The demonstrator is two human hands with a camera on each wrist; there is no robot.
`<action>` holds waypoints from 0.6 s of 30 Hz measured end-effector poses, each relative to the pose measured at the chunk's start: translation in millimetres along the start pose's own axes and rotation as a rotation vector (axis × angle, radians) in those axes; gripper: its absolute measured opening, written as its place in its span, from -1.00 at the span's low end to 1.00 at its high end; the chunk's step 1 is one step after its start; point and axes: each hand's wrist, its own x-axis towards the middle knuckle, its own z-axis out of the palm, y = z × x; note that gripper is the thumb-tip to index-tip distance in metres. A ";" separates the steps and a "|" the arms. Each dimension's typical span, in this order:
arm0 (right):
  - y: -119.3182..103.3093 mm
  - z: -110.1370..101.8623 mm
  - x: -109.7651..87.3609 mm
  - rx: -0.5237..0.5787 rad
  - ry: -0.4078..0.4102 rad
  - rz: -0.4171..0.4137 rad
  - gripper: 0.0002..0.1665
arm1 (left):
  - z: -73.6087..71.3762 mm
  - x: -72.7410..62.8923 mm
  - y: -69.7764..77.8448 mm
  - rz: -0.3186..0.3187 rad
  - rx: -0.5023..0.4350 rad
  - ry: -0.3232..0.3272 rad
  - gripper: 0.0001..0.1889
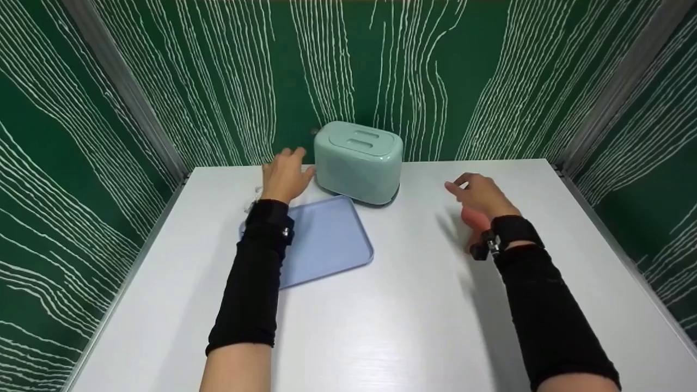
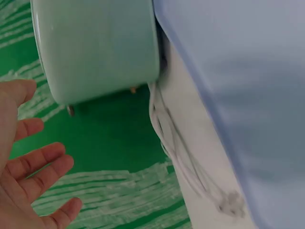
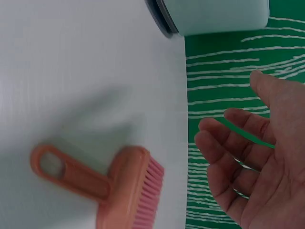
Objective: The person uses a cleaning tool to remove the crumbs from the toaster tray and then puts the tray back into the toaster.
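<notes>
A mint-green toaster (image 1: 359,163) with a lid on top stands at the back of the white table. My left hand (image 1: 286,174) hovers just left of it, fingers spread and holding nothing. In the left wrist view its fingers (image 2: 45,160) are apart, near the toaster's end (image 2: 100,47). Beneath my left forearm lies a flat blue tray (image 1: 326,239), its far corner close to the toaster's base. To the right, my right hand (image 1: 479,193) is above the table, fingers loosely bent around nothing. An orange brush (image 3: 126,191) with pink bristles lies below it, partly hidden by the wrist in the head view.
A pale power cord with a plug (image 2: 231,204) lies on the table behind the tray, by the toaster. Green walls (image 1: 218,81) with white wavy lines enclose the table (image 1: 403,305) at the back and both sides, with metal posts (image 1: 615,81) at the corners.
</notes>
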 end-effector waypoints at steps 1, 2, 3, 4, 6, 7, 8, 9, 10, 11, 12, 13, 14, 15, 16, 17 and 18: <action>-1.6 4.7 1.5 0.014 -0.003 -0.005 -0.15 | 2.2 0.8 5.2 0.025 -0.003 0.010 -0.47; -3.0 9.5 3.1 0.028 -0.004 -0.010 -0.18 | 4.6 1.4 10.8 0.052 -0.001 0.018 -0.48; -4.7 14.3 4.4 0.039 -0.006 -0.020 -0.20 | 7.1 1.8 16.7 0.079 -0.001 0.028 -0.48; -5.9 18.8 6.2 0.050 -0.006 -0.023 -0.22 | 9.9 2.6 23.3 0.104 -0.003 0.034 -0.48; -8.6 28.1 10.0 0.094 -0.014 -0.029 -0.26 | 15.4 4.1 36.9 0.151 0.004 0.042 -0.48; -10.0 32.6 11.7 0.108 -0.020 -0.030 -0.27 | 18.2 4.9 43.9 0.169 0.009 0.042 -0.48; -11.1 37.1 13.6 0.124 -0.030 -0.024 -0.27 | 20.8 5.6 50.8 0.185 0.012 0.041 -0.48; -12.2 41.6 15.3 0.138 -0.039 -0.019 -0.27 | 23.6 6.2 57.4 0.201 0.013 0.041 -0.48; -13.0 46.3 17.3 0.157 -0.045 -0.009 -0.28 | 26.4 6.7 63.9 0.214 0.015 0.039 -0.48; -13.3 51.0 19.2 0.176 -0.053 -0.002 -0.27 | 29.1 7.3 69.9 0.225 0.014 0.038 -0.48; -13.5 55.6 21.4 0.190 -0.059 0.004 -0.27 | 32.2 7.8 75.3 0.235 0.013 0.040 -0.48; -13.6 60.4 23.5 0.215 -0.066 0.017 -0.27 | 35.0 8.1 80.4 0.244 0.011 0.039 -0.47; -13.0 65.2 25.8 0.243 -0.072 0.027 -0.27 | 37.9 8.3 85.1 0.252 0.007 0.040 -0.47; -12.5 69.8 27.6 0.270 -0.079 0.035 -0.26 | 41.1 8.6 89.1 0.260 0.004 0.041 -0.46; -12.1 74.4 29.4 0.300 -0.087 0.044 -0.26 | 44.1 8.8 92.7 0.264 0.002 0.039 -0.46; -11.4 79.2 31.8 0.331 -0.092 0.056 -0.26 | 47.1 9.0 95.9 0.268 -0.002 0.038 -0.46; -11.1 83.6 33.5 0.362 -0.097 0.066 -0.27 | 50.2 9.2 98.6 0.269 -0.002 0.033 -0.45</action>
